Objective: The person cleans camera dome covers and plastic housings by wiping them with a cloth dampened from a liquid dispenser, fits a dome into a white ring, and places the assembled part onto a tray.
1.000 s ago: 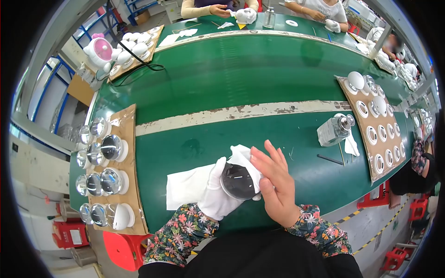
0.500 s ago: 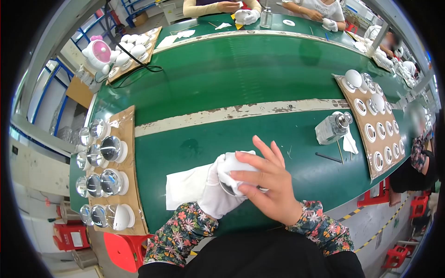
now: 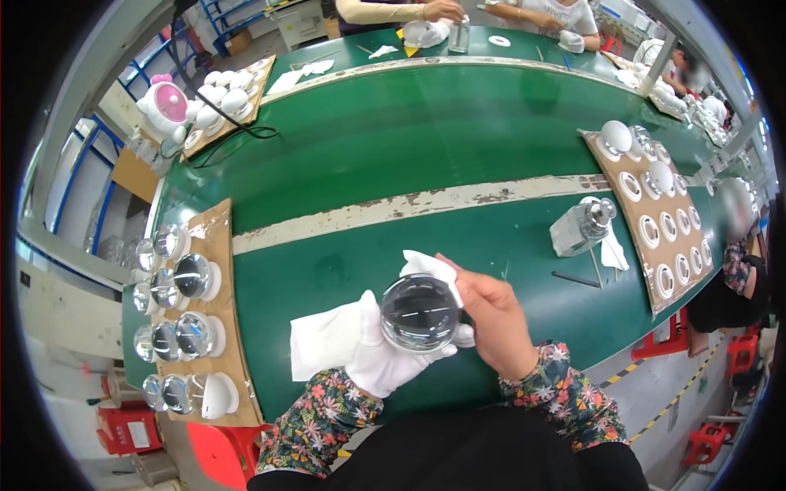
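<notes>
1. just now, the white cloth (image 3: 431, 263) has slipped from over the clear ball (image 3: 420, 313) to its upper right side; half a second ago it covered most of the top.
2. so the ball's upper face is bare to view. with the cloth touching its side, the work on it looks partway along, as a judgement.
3. the left grip (image 3: 381, 357), in a white glove, is curled round the ball from below and the left, its fingertips showing under the right side. the right grip (image 3: 494, 321), bare, pinches the cloth between thumb and fingers; the fingertips behind the cloth are hidden.
4. the ball is held above the table (image 3: 344, 270), towards the middle of its near edge. a folded cloth (image 3: 319, 344) lies just left of the left grip.
5. along the table's left edge, a cardboard sheet (image 3: 243, 393) carries finished-looking balls (image 3: 194, 334); near the right edge, a second sheet (image 3: 647, 263) carries white rings (image 3: 649, 231).
6. beyond the ball, green surface runs to a pale strip (image 3: 409, 202), giving room to move. rightward, the bottle (image 3: 573, 233) and dark stick (image 3: 575, 280) narrow the way, so a wide swing there could knock them.
</notes>
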The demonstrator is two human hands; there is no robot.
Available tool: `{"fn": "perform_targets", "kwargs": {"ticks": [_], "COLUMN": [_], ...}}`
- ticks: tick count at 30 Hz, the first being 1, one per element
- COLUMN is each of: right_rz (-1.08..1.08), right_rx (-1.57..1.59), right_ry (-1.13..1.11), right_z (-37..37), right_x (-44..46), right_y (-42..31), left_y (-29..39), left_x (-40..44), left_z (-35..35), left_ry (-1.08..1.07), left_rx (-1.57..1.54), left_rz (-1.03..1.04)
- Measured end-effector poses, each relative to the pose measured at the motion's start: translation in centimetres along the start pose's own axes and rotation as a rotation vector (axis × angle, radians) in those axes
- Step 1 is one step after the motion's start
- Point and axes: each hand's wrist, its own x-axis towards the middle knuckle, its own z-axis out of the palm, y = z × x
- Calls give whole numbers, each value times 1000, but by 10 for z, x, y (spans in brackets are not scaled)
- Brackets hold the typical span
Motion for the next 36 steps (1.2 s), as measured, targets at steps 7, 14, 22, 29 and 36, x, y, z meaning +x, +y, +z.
{"fn": "perform_targets", "kwargs": {"ticks": [7, 14, 22, 29, 36], "right_rz": [-638, -1018, -1127, -912, -663], "right_rx": [-939, -1308, -1398, -1221, -1002], "right_ry": [-72, -126, -27, -22, -40], "right_z": [10, 21, 7, 18, 23], "right_x": [-16, -18, -30, -31, -24], "right_y": [-4, -6, 17, 18, -2], "left_y": [6, 3, 12, 15, 16], "left_x": [6, 1, 0, -5, -3], "left_z": [11, -2, 16, 16, 5], "left_ry": [71, 32, 50, 80, -33], "left_rx": [-281, -229, -151, 35, -7], "left_rz": [87, 73, 73, 112, 108]}}
